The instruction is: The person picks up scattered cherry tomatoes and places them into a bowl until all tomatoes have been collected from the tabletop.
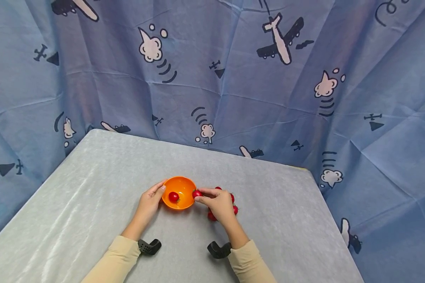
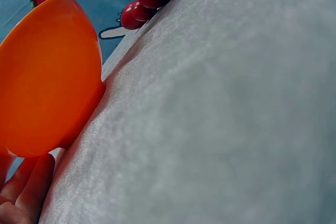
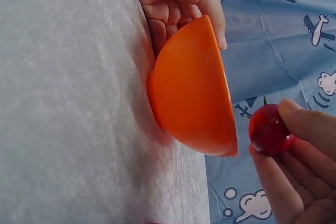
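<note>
An orange bowl (image 1: 180, 184) stands upright on the table, with one cherry tomato (image 1: 173, 197) lying inside it. My left hand (image 1: 150, 201) grips the bowl's left side, thumb at the rim and fingers curled against the outer wall. Between thumb and fingers, my right hand (image 1: 218, 204) pinches another cherry tomato (image 3: 270, 129) with a green stem. That tomato is above the bowl's right rim. Several more cherry tomatoes (image 1: 235, 210) lie on the table beside and partly behind the right hand, which hides some of them.
A grey-white cloth covers the table (image 1: 287, 220). Behind it hangs a blue curtain (image 1: 212, 90) printed with airplanes and clouds. Black wrist-worn devices (image 1: 149, 247) sit on both wrists, next to the cream sleeves (image 1: 115, 259).
</note>
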### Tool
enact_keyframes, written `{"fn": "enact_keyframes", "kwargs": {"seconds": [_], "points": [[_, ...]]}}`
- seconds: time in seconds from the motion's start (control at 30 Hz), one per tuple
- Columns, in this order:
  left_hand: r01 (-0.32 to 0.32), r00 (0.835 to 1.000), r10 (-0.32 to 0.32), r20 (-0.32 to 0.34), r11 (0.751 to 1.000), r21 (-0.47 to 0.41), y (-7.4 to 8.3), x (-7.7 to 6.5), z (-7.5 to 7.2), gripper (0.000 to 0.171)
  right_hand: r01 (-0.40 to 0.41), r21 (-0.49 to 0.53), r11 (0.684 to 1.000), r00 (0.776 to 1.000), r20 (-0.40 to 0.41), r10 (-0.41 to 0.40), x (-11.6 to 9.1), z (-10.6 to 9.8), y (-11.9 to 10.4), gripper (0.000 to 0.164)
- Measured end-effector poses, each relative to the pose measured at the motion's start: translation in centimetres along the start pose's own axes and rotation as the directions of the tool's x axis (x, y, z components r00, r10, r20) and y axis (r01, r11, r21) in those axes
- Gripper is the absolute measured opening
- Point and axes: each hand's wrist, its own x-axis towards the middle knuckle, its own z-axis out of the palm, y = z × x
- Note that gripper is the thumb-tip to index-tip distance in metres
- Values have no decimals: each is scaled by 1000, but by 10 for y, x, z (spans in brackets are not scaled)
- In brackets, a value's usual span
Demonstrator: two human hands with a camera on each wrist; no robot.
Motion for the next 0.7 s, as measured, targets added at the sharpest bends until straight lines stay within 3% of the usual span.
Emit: {"fn": "enact_keyframes", "kwargs": {"seconds": [0.7], "points": [[9, 1000, -9, -12, 1000, -1, -1, 0, 1, 44, 49, -44, 998, 999, 5, -48, 9, 13, -2, 28]]}}
